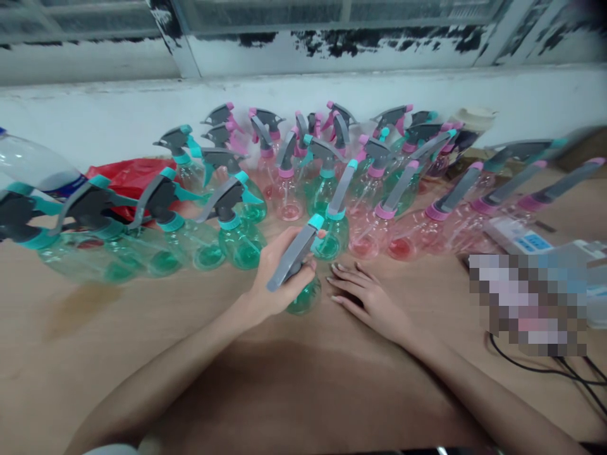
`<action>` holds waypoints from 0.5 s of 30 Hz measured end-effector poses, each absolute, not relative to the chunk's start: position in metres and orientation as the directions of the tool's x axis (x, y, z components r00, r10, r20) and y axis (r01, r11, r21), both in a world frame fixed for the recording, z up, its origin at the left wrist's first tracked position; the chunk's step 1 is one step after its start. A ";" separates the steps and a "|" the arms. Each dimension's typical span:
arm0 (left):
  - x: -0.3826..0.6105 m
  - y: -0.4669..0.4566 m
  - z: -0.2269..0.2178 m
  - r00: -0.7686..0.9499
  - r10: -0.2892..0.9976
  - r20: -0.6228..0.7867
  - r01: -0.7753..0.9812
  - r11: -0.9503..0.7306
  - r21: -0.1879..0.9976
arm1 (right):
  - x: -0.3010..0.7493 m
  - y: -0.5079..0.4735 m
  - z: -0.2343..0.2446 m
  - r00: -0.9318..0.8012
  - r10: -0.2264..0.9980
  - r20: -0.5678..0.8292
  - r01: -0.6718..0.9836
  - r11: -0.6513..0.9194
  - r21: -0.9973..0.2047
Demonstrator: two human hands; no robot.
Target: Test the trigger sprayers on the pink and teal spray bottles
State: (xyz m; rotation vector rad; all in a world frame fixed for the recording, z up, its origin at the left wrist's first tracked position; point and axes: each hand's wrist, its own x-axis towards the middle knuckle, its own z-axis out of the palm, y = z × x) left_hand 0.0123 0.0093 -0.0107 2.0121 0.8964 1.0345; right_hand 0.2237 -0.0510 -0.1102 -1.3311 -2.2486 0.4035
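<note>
My left hand (272,278) is wrapped round the neck of a green spray bottle (305,299), which has a grey trigger head with a teal nozzle. Its base is at the tabletop, close in front of the rows of bottles. My right hand (372,300) lies on the table just to the right, fingers spread and holding nothing. Beyond the hands stands another green spray bottle (327,243) with a teal collar. Beside that one is a pink spray bottle (364,243). The left fingers hide the upper part of the held bottle.
Several green spray bottles (164,259) line the left, and several pink ones (403,243) the right. Behind lie a red plastic bag (137,177) and a large clear bottle (33,161). Clear plastic boxes (569,265), a blurred-out object and black cables (526,371) occupy the right side.
</note>
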 end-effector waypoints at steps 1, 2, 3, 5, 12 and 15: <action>0.013 0.009 -0.012 0.441 0.813 0.381 0.257 -0.521 0.814 | 0.224 -0.051 -0.110 -0.402 0.877 0.262 0.731 0.480 -0.486; 0.013 0.009 -0.012 0.439 0.813 0.383 0.258 -0.523 0.813 | 0.224 -0.051 -0.111 -0.401 0.878 0.263 0.730 0.479 -0.488; 0.013 0.009 -0.013 0.438 0.813 0.385 0.260 -0.524 0.811 | 0.223 -0.051 -0.111 -0.399 0.878 0.263 0.728 0.478 -0.491; 0.012 0.009 -0.014 0.435 0.813 0.386 0.266 -0.526 0.808 | 0.223 -0.051 -0.112 -0.394 0.880 0.265 0.726 0.475 -0.497; 0.014 0.008 -0.015 0.420 0.808 0.413 0.282 -0.548 0.787 | 0.217 -0.061 -0.100 -0.324 0.904 0.277 0.723 0.426 -0.544; 0.015 0.008 -0.016 0.406 0.803 0.437 0.290 -0.567 0.771 | 0.205 -0.070 -0.088 -0.266 0.917 0.296 0.696 0.395 -0.600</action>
